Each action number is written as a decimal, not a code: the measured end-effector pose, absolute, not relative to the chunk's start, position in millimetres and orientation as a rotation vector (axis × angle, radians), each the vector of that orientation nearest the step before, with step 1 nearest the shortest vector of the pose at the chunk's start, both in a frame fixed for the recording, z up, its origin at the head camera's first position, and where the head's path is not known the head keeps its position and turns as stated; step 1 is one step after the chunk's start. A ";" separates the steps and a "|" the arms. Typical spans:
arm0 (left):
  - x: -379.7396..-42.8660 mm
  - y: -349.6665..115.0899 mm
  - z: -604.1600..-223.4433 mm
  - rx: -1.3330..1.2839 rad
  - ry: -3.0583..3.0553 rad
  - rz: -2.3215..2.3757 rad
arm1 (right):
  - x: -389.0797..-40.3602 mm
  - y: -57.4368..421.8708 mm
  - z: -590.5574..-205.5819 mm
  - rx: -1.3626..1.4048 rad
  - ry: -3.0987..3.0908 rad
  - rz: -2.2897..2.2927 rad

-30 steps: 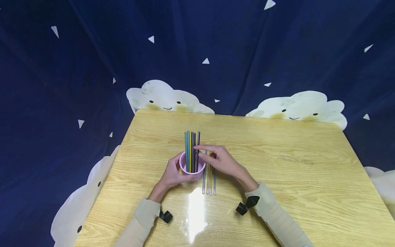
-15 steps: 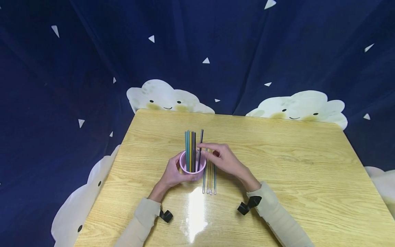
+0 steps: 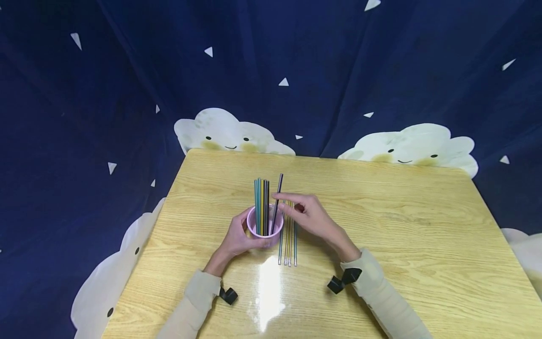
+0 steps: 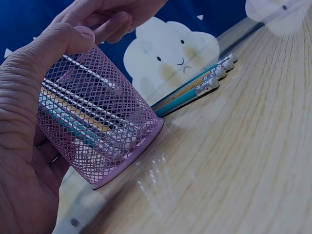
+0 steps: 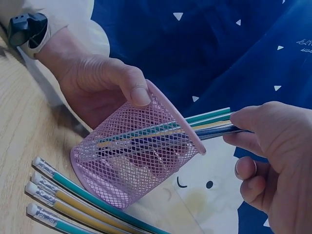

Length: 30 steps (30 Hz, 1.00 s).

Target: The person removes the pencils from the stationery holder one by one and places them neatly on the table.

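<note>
A pink mesh pencil cup point(image 4: 105, 117) stands on the table, gripped by my left hand point(image 3: 237, 237) with the thumb near its rim. Inside it, teal, yellow and dark pencils point(image 3: 261, 202) stand close together, eraser ends down. One dark pencil point(image 3: 280, 182) leans apart to the right, its lower end still within the cup. My right hand point(image 3: 313, 216) pinches this pencil between thumb and forefinger above the rim. Just right of the cup, several teal and yellow pencils point(image 5: 92, 207) lie side by side on the wood, white erasers toward me.
The wooden table point(image 3: 402, 245) extends far to the right of the hands. A dark blue curtain point(image 3: 262, 42) with white triangles and clouds hangs behind it and along the left side. Black wrist cameras point(image 3: 228, 296) sit on both sleeves.
My right hand has shifted slightly right and away, tilting the dark pencil rightward from the rest, with its top a little farther up in view. The left hand and cup stay nearly still.
</note>
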<state>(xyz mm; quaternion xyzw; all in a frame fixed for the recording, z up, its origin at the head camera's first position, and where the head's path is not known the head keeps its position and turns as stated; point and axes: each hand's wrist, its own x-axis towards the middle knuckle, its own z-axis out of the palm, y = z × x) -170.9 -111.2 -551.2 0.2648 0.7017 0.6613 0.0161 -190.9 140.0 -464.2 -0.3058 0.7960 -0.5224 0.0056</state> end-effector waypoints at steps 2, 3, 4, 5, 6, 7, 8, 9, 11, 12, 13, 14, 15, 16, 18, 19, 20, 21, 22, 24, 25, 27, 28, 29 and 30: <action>-170.9 -111.0 -550.8 0.816 2.184 2.051 | -190.5 140.3 -462.7 -0.954 2.490 -1.641; -171.0 -111.0 -550.7 0.816 2.185 2.050 | -190.5 140.7 -462.2 -0.953 2.492 -1.643; -171.1 -110.9 -550.8 0.813 2.189 2.048 | -190.3 141.1 -461.5 -0.955 2.497 -1.643; -171.2 -110.8 -550.8 0.817 2.191 2.048 | -190.3 141.5 -461.3 -0.958 2.500 -1.645; -171.2 -110.8 -550.7 0.820 2.192 2.049 | -190.3 141.7 -460.9 -0.962 2.500 -1.653; -171.3 -110.6 -550.7 0.820 2.191 2.050 | -190.4 142.2 -460.7 -0.966 2.499 -1.661; -171.4 -110.5 -550.7 0.822 2.186 2.054 | -190.4 142.6 -459.9 -0.972 2.503 -1.668; -171.4 -110.5 -550.8 0.822 2.184 2.058 | -190.3 142.9 -459.5 -0.977 2.505 -1.677; -171.3 -110.4 -550.8 0.821 2.174 2.065 | -190.1 143.5 -458.5 -0.989 2.508 -1.702; -171.2 -110.3 -551.0 0.817 2.172 2.067 | -190.0 143.8 -457.7 -0.995 2.513 -1.715; -171.0 -110.1 -551.1 0.812 2.165 2.074 | -190.0 144.2 -457.0 -1.001 2.518 -1.728; -170.9 -110.1 -551.2 0.811 2.162 2.079 | -190.0 144.6 -456.3 -1.007 2.527 -1.743; -170.7 -110.1 -551.3 0.807 2.158 2.085 | -190.2 145.2 -456.0 -1.014 2.528 -1.765; -170.5 -110.0 -551.3 0.806 2.156 2.089 | -190.4 145.9 -455.4 -1.024 2.532 -1.786; -170.3 -109.9 -551.7 0.807 2.164 2.084 | -190.7 147.4 -453.7 -1.048 2.538 -1.825; -170.2 -109.9 -551.5 0.808 2.163 2.083 | -190.9 148.2 -452.8 -1.062 2.537 -1.848; -170.0 -110.0 -551.4 0.809 2.166 2.080 | -191.0 149.2 -451.9 -1.075 2.534 -1.868; -169.8 -110.0 -551.1 0.807 2.162 2.080 | -191.3 150.0 -451.0 -1.089 2.531 -1.887; -169.7 -110.0 -551.0 0.807 2.165 2.077 | -191.6 150.9 -450.3 -1.099 2.530 -1.902; -169.7 -110.2 -551.2 0.804 2.163 2.078 | -192.1 152.1 -448.3 -1.103 2.527 -1.926; -169.7 -110.2 -550.8 0.798 2.157 2.083 | -192.4 152.6 -447.6 -1.101 2.521 -1.939; -169.8 -110.4 -551.3 0.788 2.160 2.085 | -192.6 153.4 -446.1 -1.097 2.515 -1.957; -170.0 -110.4 -551.7 0.784 2.162 2.086 | -192.7 153.7 -445.1 -1.095 2.513 -1.966; -169.9 -110.3 -551.5 0.782 2.165 2.084 | -192.6 153.8 -443.9 -1.094 2.512 -1.976; -169.8 -110.1 -551.0 0.777 2.167 2.084 | -192.5 154.1 -442.8 -1.092 2.514 -1.986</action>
